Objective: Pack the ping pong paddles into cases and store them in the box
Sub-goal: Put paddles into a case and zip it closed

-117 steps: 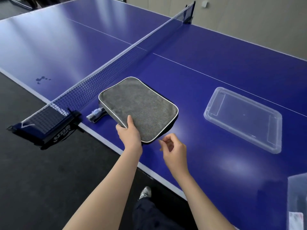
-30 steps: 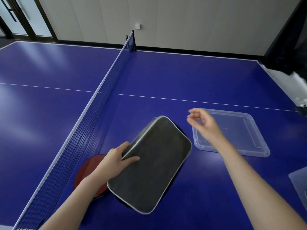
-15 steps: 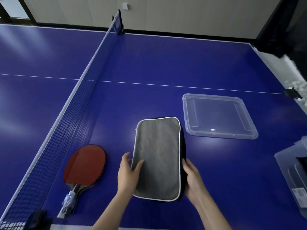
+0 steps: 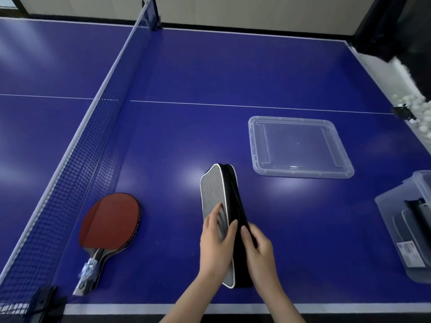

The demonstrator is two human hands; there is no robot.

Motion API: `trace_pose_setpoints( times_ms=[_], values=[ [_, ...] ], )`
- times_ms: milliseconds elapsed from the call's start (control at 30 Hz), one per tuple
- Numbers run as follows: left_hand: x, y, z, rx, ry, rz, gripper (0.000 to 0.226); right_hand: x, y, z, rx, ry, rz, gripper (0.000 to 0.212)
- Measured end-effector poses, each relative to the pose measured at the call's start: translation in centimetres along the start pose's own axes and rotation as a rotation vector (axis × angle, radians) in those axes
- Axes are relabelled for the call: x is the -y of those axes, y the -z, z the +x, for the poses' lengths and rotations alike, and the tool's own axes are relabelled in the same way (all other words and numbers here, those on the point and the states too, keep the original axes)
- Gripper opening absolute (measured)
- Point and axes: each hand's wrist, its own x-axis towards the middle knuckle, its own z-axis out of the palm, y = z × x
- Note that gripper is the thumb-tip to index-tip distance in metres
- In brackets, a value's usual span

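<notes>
A grey paddle case (image 4: 215, 192) with white piping and a black zipped side stands on its edge on the blue table, near the front. My left hand (image 4: 218, 243) presses flat against its grey face. My right hand (image 4: 256, 250) grips its black side from the right. A red paddle (image 4: 109, 221) lies flat to the left beside the net, stacked on another paddle, handles toward me. The clear storage box (image 4: 394, 231) sits at the right edge with a dark case inside.
The box's clear lid (image 4: 300, 172) lies flat on the table, right of centre. The net (image 4: 93, 136) runs along the left from the clamp (image 4: 44, 301) at the near edge. White balls (image 4: 412, 106) sit beyond the table's right end.
The case has been tipped from lying flat up onto its edge, held between both hands. The paddles on the left have not moved.
</notes>
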Motion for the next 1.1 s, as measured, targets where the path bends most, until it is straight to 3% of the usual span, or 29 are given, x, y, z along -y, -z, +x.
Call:
trace_pose_setpoints(
  times_ms=[67, 233, 333, 433, 600, 700, 833, 900, 967, 1033, 1100],
  values=[
    [0.5, 0.8, 0.0, -0.039, -0.032, -0.013, 0.046, -0.1, 0.3, -0.1, -0.021, 0.008, -0.055, 0.019],
    [3.5, 5.9, 1.3, -0.275, -0.045, 0.096, 0.041, -1.2, 5.4, 1.5, -0.259, -0.051, -0.228, 0.018],
    [7.0, 9.1, 2.7, -0.389, 0.033, 0.260, 0.035, -2.9, 9.4, 2.2, -0.231, -0.144, -0.277, 0.023],
    [9.9, 10.2, 3.7, -0.379, 0.107, 0.357, 0.032, -5.1, 11.3, 2.4, -0.206, -0.247, -0.388, 0.025],
    [13.5, 9.8, 4.0, -0.306, 0.086, 0.519, 0.030, -9.3, 12.3, 2.4, -0.225, -0.328, -0.630, 0.028],
    [14.4, 9.4, 3.4, -0.299, 0.140, 0.672, 0.031, -10.8, 12.2, 2.0, -0.239, -0.334, -0.795, 0.021],
    [14.2, 8.1, 3.2, -0.300, 0.071, 0.906, 0.063, -11.4, 11.1, 2.2, -0.336, -0.147, -1.070, 0.038],
    [13.6, 6.8, 3.8, -0.182, -0.100, 1.035, 0.069, -11.2, 9.7, 3.2, -0.289, 0.047, -1.209, 0.048],
    [13.4, 5.1, 4.6, 0.008, -0.252, 1.212, 0.072, -10.9, 7.8, 4.5, -0.117, 0.170, -1.319, 0.058],
    [13.8, 3.8, 5.4, 0.155, -0.271, 1.358, 0.079, -11.0, 6.2, 5.6, 0.081, 0.201, -1.389, 0.065],
    [15.0, 3.2, 5.9, 0.199, -0.233, 1.420, 0.082, -11.9, 5.6, 6.3, 0.209, 0.164, -1.454, 0.068]
  ],
)
